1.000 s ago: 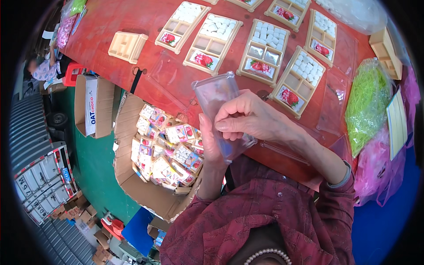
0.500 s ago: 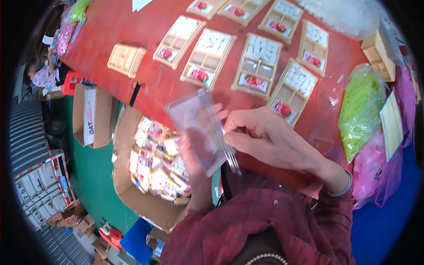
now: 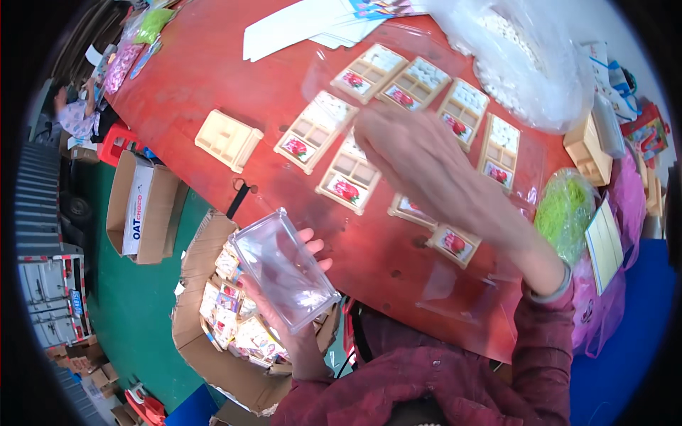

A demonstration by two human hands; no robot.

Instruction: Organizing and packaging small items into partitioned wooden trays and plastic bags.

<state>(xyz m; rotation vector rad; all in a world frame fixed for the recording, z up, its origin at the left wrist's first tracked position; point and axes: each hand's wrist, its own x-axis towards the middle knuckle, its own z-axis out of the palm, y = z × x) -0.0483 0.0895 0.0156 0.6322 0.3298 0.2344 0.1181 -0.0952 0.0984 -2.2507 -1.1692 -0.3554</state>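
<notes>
My left hand (image 3: 271, 311) holds a clear plastic box cover (image 3: 284, 266) in front of the table edge, its fingers showing past the far side. The cover is tilted and see-through, with nothing visible inside. My right hand (image 3: 423, 160) reaches out over the rows of small cream trays, slightly blurred, its fingertips hidden behind the hand. It covers part of a cream tray (image 3: 348, 186) with compartments, white pieces and a red-pictured card. Beside that one lies another filled tray (image 3: 315, 131). Two more trays, one with a red-pictured card (image 3: 453, 243), are partly hidden under my right forearm.
An unfilled cream tray (image 3: 227, 140) sits left on the red table (image 3: 177, 78). White sheets (image 3: 298, 28) and a clear bag of white pieces (image 3: 522, 64) lie far off. Green shred bag (image 3: 566, 213) stands right. A carton of small packs (image 3: 202, 355) is below left.
My right hand has left the clear cover and moved forward over the trays. My left hand has lowered the cover leftward and tilted it. The view has shifted.
</notes>
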